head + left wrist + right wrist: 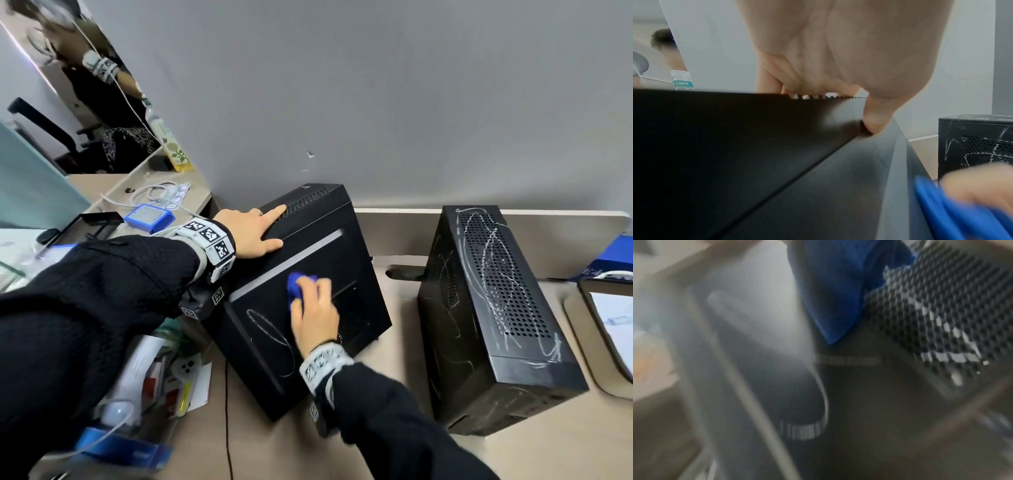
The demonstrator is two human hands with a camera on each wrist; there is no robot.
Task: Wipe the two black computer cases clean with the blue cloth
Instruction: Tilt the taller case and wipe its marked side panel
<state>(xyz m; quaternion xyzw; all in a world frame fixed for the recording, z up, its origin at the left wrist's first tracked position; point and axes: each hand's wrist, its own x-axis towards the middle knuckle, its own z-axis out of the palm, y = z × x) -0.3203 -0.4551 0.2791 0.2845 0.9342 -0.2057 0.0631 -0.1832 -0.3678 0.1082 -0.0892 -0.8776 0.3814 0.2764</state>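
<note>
blue cloth (pixel 297 287) bunched under right hand (pixel 317 313) fingers (pixel 320 284), on left case (pixel 274 329)

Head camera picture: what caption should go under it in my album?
Right hand wipes chalk marks off the left black case with a blue cloth; left hand steadies it.

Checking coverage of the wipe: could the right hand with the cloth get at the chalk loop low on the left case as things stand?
Probably yes. The right hand holds the blue cloth on the same panel of the left case, just above the chalk loop, with nothing lying between.
</note>
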